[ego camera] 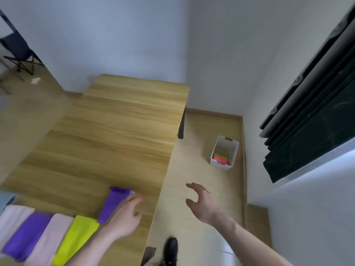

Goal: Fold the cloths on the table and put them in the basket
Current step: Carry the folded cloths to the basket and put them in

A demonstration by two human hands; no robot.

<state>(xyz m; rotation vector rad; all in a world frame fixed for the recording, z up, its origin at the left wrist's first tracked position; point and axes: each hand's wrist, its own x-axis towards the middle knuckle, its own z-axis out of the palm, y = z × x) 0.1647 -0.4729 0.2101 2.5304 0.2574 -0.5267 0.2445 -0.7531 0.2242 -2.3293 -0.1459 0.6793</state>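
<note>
A folding chair (19, 54) stands on the tan floor (201, 189) far off past the desk's (119, 131) left side. Dark curtains (311, 116) hang well right of the desk. A black shoe (171, 248) sits just beside its near right corner.

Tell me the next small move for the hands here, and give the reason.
Probably close the left hand on the folded purple cloth and lift it. That hand rests on the cloth's near end, while the right hand hangs open and empty over the floor, toward the white basket, which already holds folded cloths.
</note>
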